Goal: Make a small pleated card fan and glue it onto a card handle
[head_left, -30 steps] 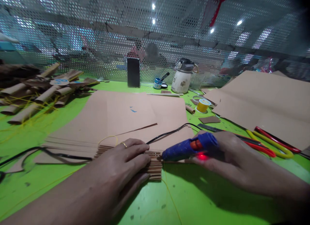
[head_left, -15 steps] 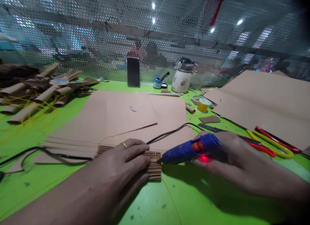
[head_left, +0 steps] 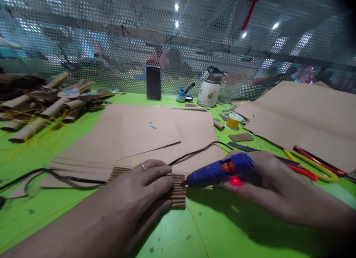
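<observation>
My left hand, with a ring on one finger, lies over a stack of pleated brown paper and holds it on the green table. Its fingers rest across the folds, and the thumb is on the near side. In my right hand is a blue hot glue gun with an orange part and a red light glowing near my fingers. The nozzle touches or nearly touches the right end of the pleats. A thin yellow string trails from the paper towards the near edge.
Large brown paper sheets lie behind my hands, with a black cord over them. At right are a yellow thread spool, red-handled scissors and more paper. Paper tubes pile up left; a phone and bottle stand behind.
Almost nothing differs. The glue gun's nozzle and the pleated paper's right end have shifted very slightly; both hands keep their hold.
</observation>
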A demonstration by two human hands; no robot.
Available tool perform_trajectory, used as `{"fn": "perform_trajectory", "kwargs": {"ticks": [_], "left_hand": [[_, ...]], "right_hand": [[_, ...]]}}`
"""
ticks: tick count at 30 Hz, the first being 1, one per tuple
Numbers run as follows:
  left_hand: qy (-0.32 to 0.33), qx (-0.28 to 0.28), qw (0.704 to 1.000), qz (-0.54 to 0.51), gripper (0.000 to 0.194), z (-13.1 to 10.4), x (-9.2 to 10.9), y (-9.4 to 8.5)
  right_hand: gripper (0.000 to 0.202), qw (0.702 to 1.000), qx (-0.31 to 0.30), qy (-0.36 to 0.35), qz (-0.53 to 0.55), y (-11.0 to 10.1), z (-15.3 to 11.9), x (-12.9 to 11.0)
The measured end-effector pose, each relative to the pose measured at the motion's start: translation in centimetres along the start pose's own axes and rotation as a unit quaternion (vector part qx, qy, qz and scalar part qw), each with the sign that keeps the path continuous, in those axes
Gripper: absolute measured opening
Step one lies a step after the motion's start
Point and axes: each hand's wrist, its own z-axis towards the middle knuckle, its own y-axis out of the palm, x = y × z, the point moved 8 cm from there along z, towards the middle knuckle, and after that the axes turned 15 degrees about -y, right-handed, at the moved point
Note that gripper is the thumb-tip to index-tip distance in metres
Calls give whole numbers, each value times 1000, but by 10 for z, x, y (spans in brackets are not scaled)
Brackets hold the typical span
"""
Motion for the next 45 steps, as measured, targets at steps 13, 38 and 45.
{"fn": "perform_trajectory", "kwargs": {"ticks": [13, 38, 45], "left_hand": [[-22, -3, 1000, -16, 26, -1, -5, 3], [-19, 48, 999, 3, 23, -12, -10, 7], [-12, 43, 999, 4, 25, -11, -8, 10]], "right_hand": [[19, 1000, -1, 1, -9, 1, -3, 2], [21, 999, 1, 39, 25, 7, -6, 12], [24, 998, 0, 54, 17, 2, 1, 5]]}}
